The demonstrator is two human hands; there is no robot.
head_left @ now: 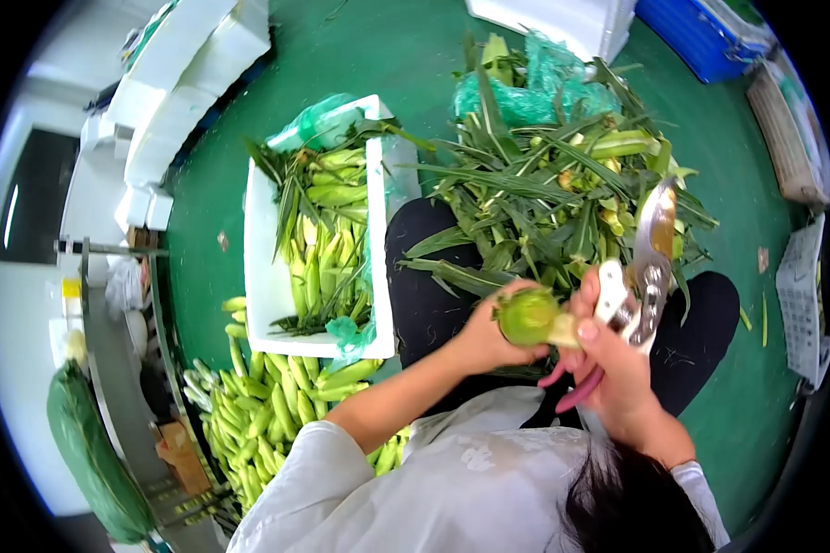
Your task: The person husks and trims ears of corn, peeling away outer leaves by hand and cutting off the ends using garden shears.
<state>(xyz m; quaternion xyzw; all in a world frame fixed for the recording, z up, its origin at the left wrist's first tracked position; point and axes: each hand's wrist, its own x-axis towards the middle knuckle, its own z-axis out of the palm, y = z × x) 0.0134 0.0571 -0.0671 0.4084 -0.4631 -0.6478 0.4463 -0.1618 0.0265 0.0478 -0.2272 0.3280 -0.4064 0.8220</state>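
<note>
My left hand (498,336) is wrapped round a green corn cob (526,316), its pale stalk end pointing right. My right hand (613,369) holds pruning shears (653,249) with pink-red handles, the metal blades pointing up and away from me. The fingers of my right hand are at the cob's stalk end. Beyond my hands lies a heap of green husks and leaves (544,203). To the left stands a white foam box (260,267) with corn cobs in it. A large pile of trimmed cobs (267,415) lies on the floor beside my left arm.
Green plastic wrap (535,92) lies on the leaf heap. A blue crate (701,37) is at the top right, with a white basket (802,300) at the right edge. Shelving (111,369) and a green sack (92,452) stand at the left. My knees flank the leaves.
</note>
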